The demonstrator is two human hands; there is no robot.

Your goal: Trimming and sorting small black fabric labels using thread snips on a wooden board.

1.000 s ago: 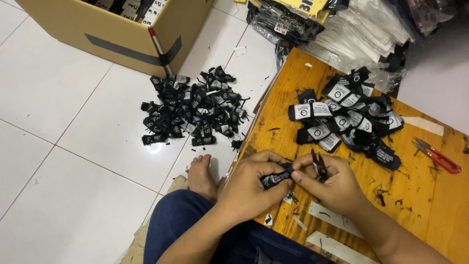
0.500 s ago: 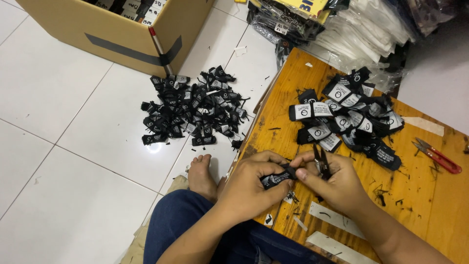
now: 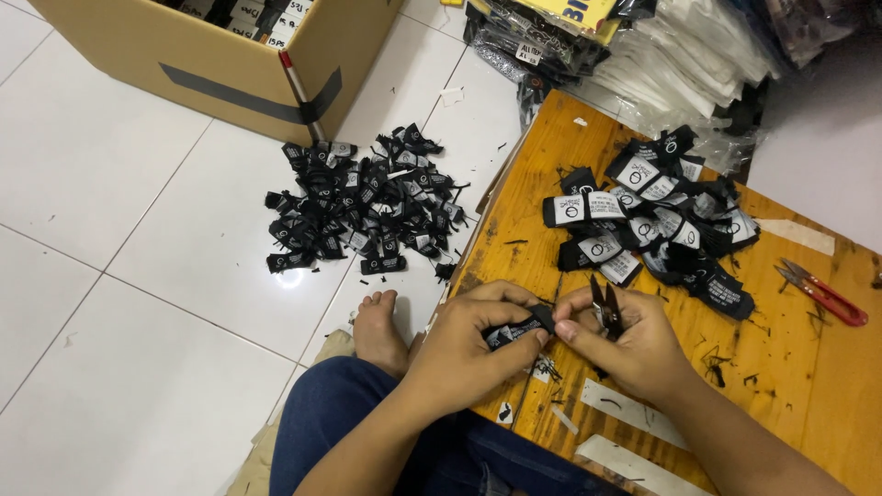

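Trimming step, by appearance: left hand (image 3: 464,344) pinches a black label (image 3: 522,328); right hand (image 3: 634,344) grips thread snips (image 3: 604,308). Next cut likely needs blades aligned at the label's end.

Box (image 3: 220,64) cut off by the top edge; bench (image 3: 827,386) cut off at right; label (image 3: 519,328) mostly hidden by the left hand (image 3: 464,354).

Two label piles (image 3: 366,202) (image 3: 654,220), one cardboard box (image 3: 211,64), two snips (image 3: 604,308) (image 3: 820,292).
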